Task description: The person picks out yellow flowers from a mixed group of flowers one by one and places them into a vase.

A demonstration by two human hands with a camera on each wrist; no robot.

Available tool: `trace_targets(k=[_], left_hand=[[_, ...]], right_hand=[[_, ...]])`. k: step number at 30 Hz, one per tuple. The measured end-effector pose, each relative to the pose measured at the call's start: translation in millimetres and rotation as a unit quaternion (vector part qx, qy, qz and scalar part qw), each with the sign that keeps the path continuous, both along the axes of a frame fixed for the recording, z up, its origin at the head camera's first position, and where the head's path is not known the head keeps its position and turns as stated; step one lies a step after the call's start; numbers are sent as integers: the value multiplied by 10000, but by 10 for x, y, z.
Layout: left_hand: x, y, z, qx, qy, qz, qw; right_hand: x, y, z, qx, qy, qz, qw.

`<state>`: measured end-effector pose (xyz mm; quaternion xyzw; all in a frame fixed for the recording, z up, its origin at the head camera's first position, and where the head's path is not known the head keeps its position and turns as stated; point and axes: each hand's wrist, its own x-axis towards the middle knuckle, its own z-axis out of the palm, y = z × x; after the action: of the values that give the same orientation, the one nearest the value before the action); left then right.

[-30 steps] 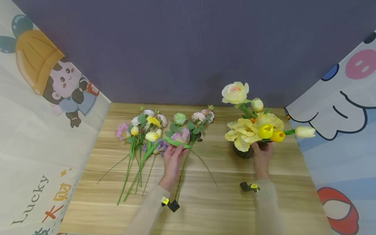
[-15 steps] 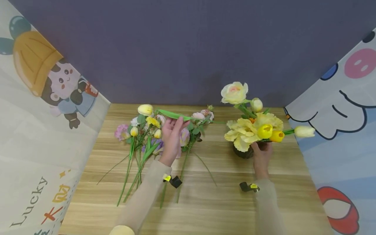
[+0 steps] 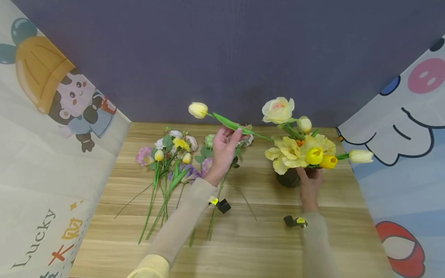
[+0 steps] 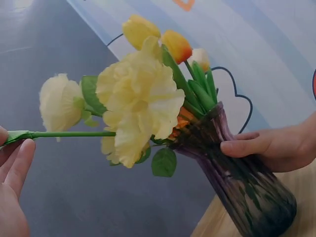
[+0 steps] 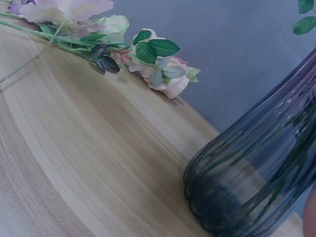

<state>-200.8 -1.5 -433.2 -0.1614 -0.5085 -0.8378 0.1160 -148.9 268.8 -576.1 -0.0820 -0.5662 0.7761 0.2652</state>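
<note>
My left hand (image 3: pixel 224 152) pinches the green stem of a pale yellow tulip (image 3: pixel 198 110), its bloom pointing left and its stem reaching right to the yellow flowers. In the left wrist view the tulip's stem (image 4: pixel 74 134) passes in front of or behind the big yellow bloom (image 4: pixel 140 96); which one I cannot tell. My right hand (image 3: pixel 310 187) grips the dark ribbed glass vase (image 4: pixel 247 192) near its neck. Yellow blooms, tulips and a cream rose (image 3: pixel 278 110) stand in it. Stems show through the glass vase (image 5: pixel 237 187) in the right wrist view.
On the table (image 3: pixel 264 239) at left lie several loose flowers, among them a pink carnation-like bloom (image 3: pixel 144 156), a small yellow flower (image 3: pixel 181 144) and a purple bloom (image 3: pixel 187 173). A dark wall (image 3: pixel 222 58) rises behind; printed panels flank both sides.
My left hand has lifted the tulip off the pile and carried it up and to the right, close to the vase flowers. The right hand has stayed on the vase.
</note>
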Motion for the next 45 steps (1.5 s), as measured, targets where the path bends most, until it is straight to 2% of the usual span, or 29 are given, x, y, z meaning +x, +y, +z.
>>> trace_targets(k=[6,15,20,25,28,32,36,41,45], left_hand=[[2,97,-13,-202,-92,-167,9996],[41,230,-18,-276,-46,-379,9989],[42,266,-22,-403,105,-300,9987],[44,264,26,-624,461,67,9970],[47,271,68,-948,730,255,9925],[59,318,97,-1475,999,301,9835],[55,398,106,-1837,916,257,9784],[-13,494,134,-2110,676,160,9750],[-60,520,212,-2466,878,155,9650]], right_hand=[[2,-9,-2,-20,-57,-44,10000],[-1,-11,-21,-169,403,128,9990],[-5,-10,-32,-121,268,4,9996],[-7,-9,-35,-61,97,-71,9999],[-5,-11,-29,-14,23,-101,9999],[-1,-14,-24,-28,-18,-127,9999],[-3,-14,-23,-108,19,-57,9999],[-14,-9,-22,-172,-6,-48,9998],[-15,-13,-15,-196,-37,-97,9998]])
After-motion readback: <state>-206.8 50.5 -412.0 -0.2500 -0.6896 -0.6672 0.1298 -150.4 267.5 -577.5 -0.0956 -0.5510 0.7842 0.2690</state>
